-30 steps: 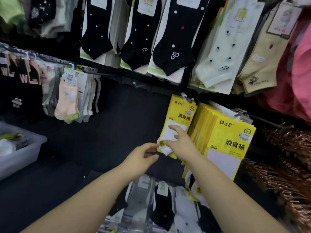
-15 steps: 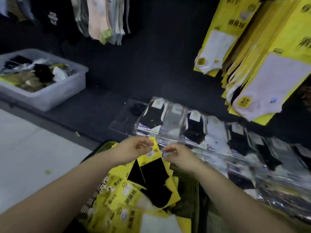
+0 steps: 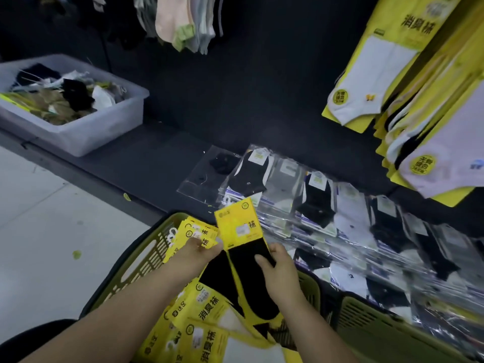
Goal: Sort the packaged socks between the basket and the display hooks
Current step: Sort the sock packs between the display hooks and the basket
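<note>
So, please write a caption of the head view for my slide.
Over the green basket, the right hand holds a pack of black socks; the left hand holds other yellow packs.

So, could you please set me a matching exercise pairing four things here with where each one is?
Things: 1 black-sock pack; 2 green basket; 3 grey tub; 4 clear-bagged socks.
Places: A far left on the dark ledge; B gripped by the right hand, left hand at its edge; C under both forearms; D in a row along the ledge.
Pairs: 1-B, 2-C, 3-A, 4-D.
</note>
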